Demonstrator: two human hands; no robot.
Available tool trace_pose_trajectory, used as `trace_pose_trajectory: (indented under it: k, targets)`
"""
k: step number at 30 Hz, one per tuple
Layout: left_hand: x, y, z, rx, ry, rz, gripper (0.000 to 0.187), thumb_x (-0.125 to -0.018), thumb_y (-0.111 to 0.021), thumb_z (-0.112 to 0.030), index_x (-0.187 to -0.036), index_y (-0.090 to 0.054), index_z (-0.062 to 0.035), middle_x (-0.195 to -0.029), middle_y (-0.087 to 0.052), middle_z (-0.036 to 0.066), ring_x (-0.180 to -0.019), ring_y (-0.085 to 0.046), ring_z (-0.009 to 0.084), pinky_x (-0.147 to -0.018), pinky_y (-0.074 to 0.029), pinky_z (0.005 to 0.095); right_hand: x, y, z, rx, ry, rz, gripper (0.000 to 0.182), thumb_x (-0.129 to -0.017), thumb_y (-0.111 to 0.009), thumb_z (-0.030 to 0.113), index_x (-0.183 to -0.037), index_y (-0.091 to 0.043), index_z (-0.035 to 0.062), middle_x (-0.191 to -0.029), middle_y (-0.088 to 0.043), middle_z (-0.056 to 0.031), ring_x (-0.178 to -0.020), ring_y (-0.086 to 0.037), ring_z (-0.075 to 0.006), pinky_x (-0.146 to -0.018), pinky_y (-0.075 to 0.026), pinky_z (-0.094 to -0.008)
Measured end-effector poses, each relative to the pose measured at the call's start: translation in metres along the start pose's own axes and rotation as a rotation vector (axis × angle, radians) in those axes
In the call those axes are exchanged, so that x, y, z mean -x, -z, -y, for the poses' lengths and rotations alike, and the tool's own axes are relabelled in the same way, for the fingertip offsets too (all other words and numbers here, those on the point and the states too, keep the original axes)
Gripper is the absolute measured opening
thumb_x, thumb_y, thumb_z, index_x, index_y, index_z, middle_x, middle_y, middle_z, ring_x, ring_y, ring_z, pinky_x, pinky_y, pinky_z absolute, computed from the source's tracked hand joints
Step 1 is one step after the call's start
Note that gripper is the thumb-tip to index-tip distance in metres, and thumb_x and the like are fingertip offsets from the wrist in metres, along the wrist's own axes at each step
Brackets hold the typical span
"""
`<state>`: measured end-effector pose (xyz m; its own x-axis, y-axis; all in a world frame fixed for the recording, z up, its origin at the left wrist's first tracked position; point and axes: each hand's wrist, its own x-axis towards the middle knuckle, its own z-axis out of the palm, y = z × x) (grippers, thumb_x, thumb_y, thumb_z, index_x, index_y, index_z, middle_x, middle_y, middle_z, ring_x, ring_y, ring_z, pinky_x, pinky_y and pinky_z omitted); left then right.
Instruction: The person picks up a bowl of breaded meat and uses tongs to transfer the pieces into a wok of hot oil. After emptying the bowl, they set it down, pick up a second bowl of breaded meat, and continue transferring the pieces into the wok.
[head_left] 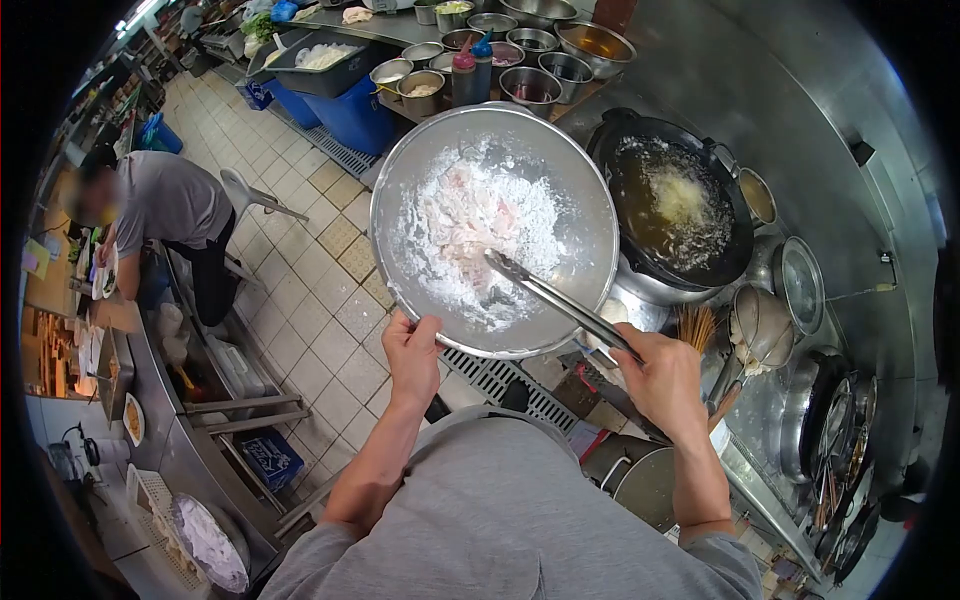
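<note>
The left hand (412,358) clamps the near-left rim of the metal bowl (565,165); the right hand (662,380) closes round metal tongs (562,298). Probably stiff and light, the bowl suits a rim hold (powder could make it slippery). Silvery, round, holding white powder (425,215) and pinkish pieces (503,216), it sits beside the black wok (738,235).

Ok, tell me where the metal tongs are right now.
In the head view, the metal tongs are just right of centre, held in the right hand, with their tips at the white-powdered pieces in the metal bowl.
</note>
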<state>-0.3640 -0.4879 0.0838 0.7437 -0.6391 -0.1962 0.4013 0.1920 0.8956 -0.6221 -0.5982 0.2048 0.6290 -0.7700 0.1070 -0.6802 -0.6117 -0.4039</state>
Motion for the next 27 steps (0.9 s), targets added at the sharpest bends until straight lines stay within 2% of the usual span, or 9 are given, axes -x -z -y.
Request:
trace_pose_trajectory:
  k: [2, 6, 10, 14, 15, 18, 22, 24, 27]
  targets:
    - [-0.001, -0.001, -0.002, 0.016, 0.02, 0.002, 0.007, -0.085, -0.057, -0.001, -0.089, -0.062, -0.0025, -0.081, -0.062, 0.002, -0.065, -0.055, 0.0073, -0.056, -0.045, 0.0227, 0.004, 0.008, -0.006, 0.024, 0.017, -0.06, 0.028, -0.082, -0.072, 0.016, -0.108, -0.071, 0.0039, -0.081, -0.071, -0.0164, -0.063, -0.067, -0.0323, -0.059, -0.05, -0.0406]
    - [0.0, -0.002, -0.003, 0.013, 0.037, 0.005, 0.007, -0.085, -0.057, 0.0, -0.09, -0.062, -0.0026, -0.082, -0.063, 0.002, -0.066, -0.057, 0.0081, -0.056, -0.047, 0.0234, 0.012, 0.033, -0.016, -0.036, -0.057, -0.145, 0.029, -0.081, -0.072, 0.013, -0.106, -0.072, -0.0009, -0.083, -0.071, -0.0188, -0.06, -0.066, -0.032, -0.059, -0.051, -0.0372]
    - [-0.004, 0.001, -0.001, 0.007, 0.039, 0.027, 0.007, -0.085, -0.057, 0.0, -0.09, -0.061, -0.002, -0.084, -0.063, 0.003, -0.066, -0.058, 0.0088, -0.058, -0.051, 0.0251, 0.017, 0.06, -0.027, -0.062, -0.206, -0.258, 0.029, -0.081, -0.072, 0.012, -0.107, -0.072, -0.0021, -0.082, -0.071, -0.0185, -0.059, -0.065, -0.0318, -0.059, -0.05, -0.0351]
    - [-0.002, -0.001, -0.005, 0.019, 0.016, 0.034, 0.016, -0.085, -0.056, 0.0, -0.099, -0.063, -0.0013, -0.089, -0.067, 0.005, -0.07, -0.063, 0.0097, -0.06, -0.054, 0.0253, 0.009, 0.091, -0.032, 0.138, -0.363, -0.339, 0.03, -0.084, -0.071, 0.016, -0.111, -0.072, 0.0043, -0.075, -0.07, -0.0163, -0.061, -0.064, -0.0326, -0.064, -0.05, -0.0385]
    - [-0.002, 0.0, -0.006, 0.022, 0.02, 0.054, 0.019, -0.085, -0.056, -0.001, -0.103, -0.063, -0.0012, -0.092, -0.068, 0.005, -0.072, -0.064, 0.0098, -0.059, -0.054, 0.0249, 0.002, 0.095, -0.036, 0.205, -0.426, -0.326, 0.03, -0.085, -0.069, 0.02, -0.111, -0.072, 0.0076, -0.075, -0.07, -0.0165, -0.068, -0.066, -0.0346, -0.068, -0.051, -0.042]
    - [0.0, 0.0, -0.009, 0.007, 0.033, 0.043, 0.018, -0.085, -0.056, -0.001, -0.102, -0.064, -0.0009, -0.091, -0.068, 0.005, -0.07, -0.064, 0.0106, -0.057, -0.054, 0.0256, -0.028, 0.085, -0.075, 0.374, -0.371, -0.334, 0.028, -0.085, -0.068, 0.023, -0.109, -0.073, 0.0082, -0.08, -0.07, -0.0181, -0.078, -0.068, -0.0366, -0.073, -0.052, -0.0447]
    - [-0.001, 0.002, -0.011, -0.022, 0.033, 0.058, 0.018, -0.085, -0.056, -0.002, -0.101, -0.064, -0.001, -0.091, -0.068, 0.005, -0.069, -0.065, 0.0111, -0.058, -0.055, 0.0264, -0.086, 0.053, -0.141, 0.481, -0.408, -0.148, 0.027, -0.086, -0.065, 0.025, -0.105, -0.072, 0.0074, -0.088, -0.071, -0.0201, -0.087, -0.069, -0.0385, -0.079, -0.054, -0.0488]
    - [0.002, -0.002, -0.015, -0.027, 0.04, 0.049, 0.017, -0.085, -0.056, -0.002, -0.101, -0.064, -0.0013, -0.09, -0.068, 0.005, -0.069, -0.065, 0.011, -0.058, -0.056, 0.0265, -0.112, 0.038, -0.154, 0.479, -0.469, -0.163, 0.029, -0.087, -0.064, 0.026, -0.108, -0.071, 0.0078, -0.089, -0.071, -0.0199, -0.088, -0.069, -0.0391, -0.079, -0.054, -0.0494]
    - [-0.002, 0.005, -0.011, -0.061, 0.046, 0.076, 0.017, -0.086, -0.054, 0.0, -0.102, -0.06, -0.0005, -0.095, -0.068, 0.008, -0.074, -0.068, 0.0153, -0.062, -0.061, 0.0334, -0.116, 0.037, -0.153, 0.399, -0.48, -0.274, 0.03, -0.089, -0.063, 0.027, -0.112, -0.069, 0.0078, -0.09, -0.071, -0.0204, -0.089, -0.068, -0.0399, -0.08, -0.053, -0.0498]
